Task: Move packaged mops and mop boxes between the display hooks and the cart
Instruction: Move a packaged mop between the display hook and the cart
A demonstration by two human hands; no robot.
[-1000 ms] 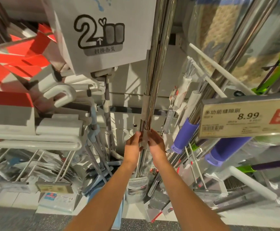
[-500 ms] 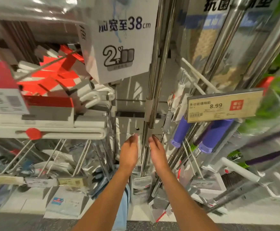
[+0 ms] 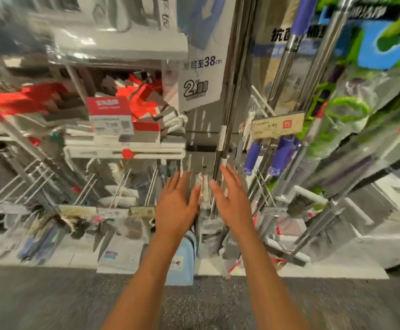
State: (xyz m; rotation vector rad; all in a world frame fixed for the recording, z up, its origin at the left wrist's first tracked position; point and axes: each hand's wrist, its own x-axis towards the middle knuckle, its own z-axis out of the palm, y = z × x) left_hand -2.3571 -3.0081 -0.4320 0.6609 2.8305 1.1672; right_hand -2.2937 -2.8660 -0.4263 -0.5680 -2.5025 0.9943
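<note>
At the far left, blurred wire hooks (image 3: 27, 179) stick out from the display, with red-and-white boxes (image 3: 109, 115) stacked on white packages above them. Lower down, a row of small price tags (image 3: 108, 211) hangs along the hook ends, and flat packs lie on the white base shelf (image 3: 87, 258) by the grey floor. A white card marked "38cm" (image 3: 202, 79) hangs above the middle. The left hand (image 3: 176, 206) is held up in front of the display, fingers straight and spread, holding nothing. A light blue pack (image 3: 182, 260) shows under its wrist. Just right of it hangs the packaged mop, its pair of steel poles (image 3: 227, 103) running straight down from the top of the display to between the two hands. The right hand (image 3: 233, 198) is also wide, fingers straight, right beside the poles; whether its fingertips touch them I cannot tell. Further right are a yellow price tag (image 3: 277, 126), purple handles (image 3: 252, 156) and more packaged mops with green parts (image 3: 346, 110), all blurred.
</note>
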